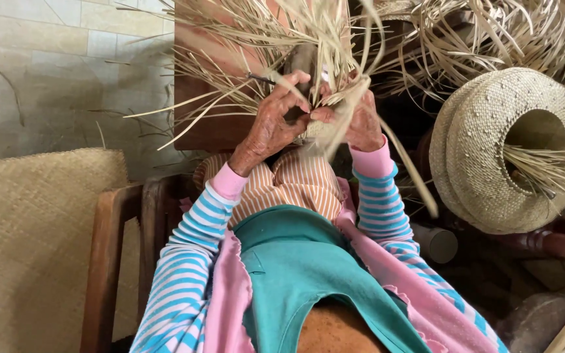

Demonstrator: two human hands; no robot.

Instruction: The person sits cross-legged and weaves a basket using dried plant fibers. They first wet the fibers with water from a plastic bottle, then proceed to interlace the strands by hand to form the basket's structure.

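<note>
Keep the loose pale straw strands fanned away above both hands, and hold the small woven start pinched tight between left hand and right hand, both closed narrowly on it over the lap. Left of the hands: tiled floor, woven mat, wooden chair; right: finished woven basket.

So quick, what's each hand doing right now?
Left hand: closed, pinching the pale straw strips of the weaving.
Right hand: closed on the same strips.
</note>
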